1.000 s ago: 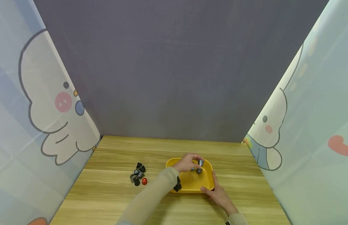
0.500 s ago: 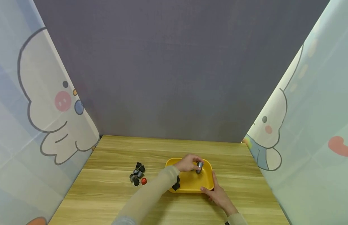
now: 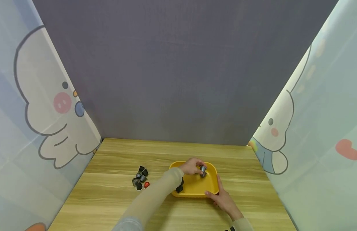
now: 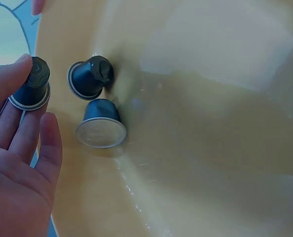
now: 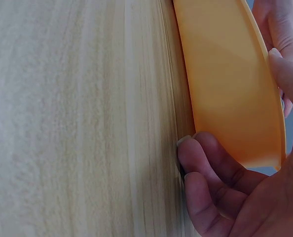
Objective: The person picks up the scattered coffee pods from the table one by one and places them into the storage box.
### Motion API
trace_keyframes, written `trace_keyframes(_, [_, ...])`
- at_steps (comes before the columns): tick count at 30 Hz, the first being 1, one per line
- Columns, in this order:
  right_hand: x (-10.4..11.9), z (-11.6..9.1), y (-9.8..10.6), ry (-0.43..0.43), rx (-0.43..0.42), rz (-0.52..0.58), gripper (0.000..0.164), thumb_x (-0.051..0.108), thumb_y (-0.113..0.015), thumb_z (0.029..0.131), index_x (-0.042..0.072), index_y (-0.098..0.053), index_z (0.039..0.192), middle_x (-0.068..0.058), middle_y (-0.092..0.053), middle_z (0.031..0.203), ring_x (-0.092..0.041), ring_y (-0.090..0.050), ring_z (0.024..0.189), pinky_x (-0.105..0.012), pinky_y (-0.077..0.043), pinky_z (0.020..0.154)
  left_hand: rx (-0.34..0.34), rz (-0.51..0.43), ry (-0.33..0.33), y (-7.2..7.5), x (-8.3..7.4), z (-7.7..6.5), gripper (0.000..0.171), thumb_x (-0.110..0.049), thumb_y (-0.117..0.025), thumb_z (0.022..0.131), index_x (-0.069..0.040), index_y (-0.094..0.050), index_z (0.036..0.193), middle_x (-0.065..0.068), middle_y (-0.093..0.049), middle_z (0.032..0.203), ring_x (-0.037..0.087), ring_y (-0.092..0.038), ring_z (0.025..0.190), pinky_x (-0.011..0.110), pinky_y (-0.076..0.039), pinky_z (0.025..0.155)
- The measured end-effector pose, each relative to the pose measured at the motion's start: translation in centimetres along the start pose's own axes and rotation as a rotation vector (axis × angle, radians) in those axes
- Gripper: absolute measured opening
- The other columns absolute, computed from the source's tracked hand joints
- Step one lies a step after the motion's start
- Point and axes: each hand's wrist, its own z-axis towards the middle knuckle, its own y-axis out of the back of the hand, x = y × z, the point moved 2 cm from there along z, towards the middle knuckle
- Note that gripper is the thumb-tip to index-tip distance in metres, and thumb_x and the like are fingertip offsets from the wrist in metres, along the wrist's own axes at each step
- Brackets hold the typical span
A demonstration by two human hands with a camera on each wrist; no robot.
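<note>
My left hand (image 3: 191, 166) pinches a dark grey coffee capsule (image 4: 34, 84) between thumb and fingers, above the far right part of a yellow plastic tray (image 3: 193, 195). Below it in the tray, two more coffee capsules lie on their sides: one dark-tipped capsule (image 4: 90, 77) and, touching or close to it, another capsule (image 4: 102, 123) with its pale foil lid showing. At the tray's near right corner, my right hand (image 3: 224, 199) grips the wall, thumb at the rim and fingers curled against the outside, as the right wrist view shows.
To the tray's left, several dark and grey capsules (image 3: 139, 178) lie in a cluster on the wooden table (image 3: 109, 205), with a red capsule (image 3: 146, 184) beside them. Black wrist gear (image 3: 179, 187) hangs under the left sleeve. A grey screen (image 3: 172, 80) stands behind the table.
My left hand has shifted slightly left over the tray with the capsule still pinched. The right hand stays on the tray corner.
</note>
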Motion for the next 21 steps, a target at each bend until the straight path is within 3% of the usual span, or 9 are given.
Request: trace_keyframes(21, [-0.02, 0.04, -0.12, -0.003, -0.013, -0.003, 0.107, 0.046, -0.07, 0.092, 0.018, 0.008, 0.161, -0.008, -0.061, 0.073, -0.02, -0.057, 0.06, -0.032, -0.048, 0.055, 0.044, -0.068, 0.013, -0.18, 0.65, -0.27, 0.028, -0.001, -0.079, 0.084, -0.013, -0.074, 0.109, -0.008, -0.071, 0.104, 0.009, -0.064, 0.097, 0.029, -0.052, 0.087])
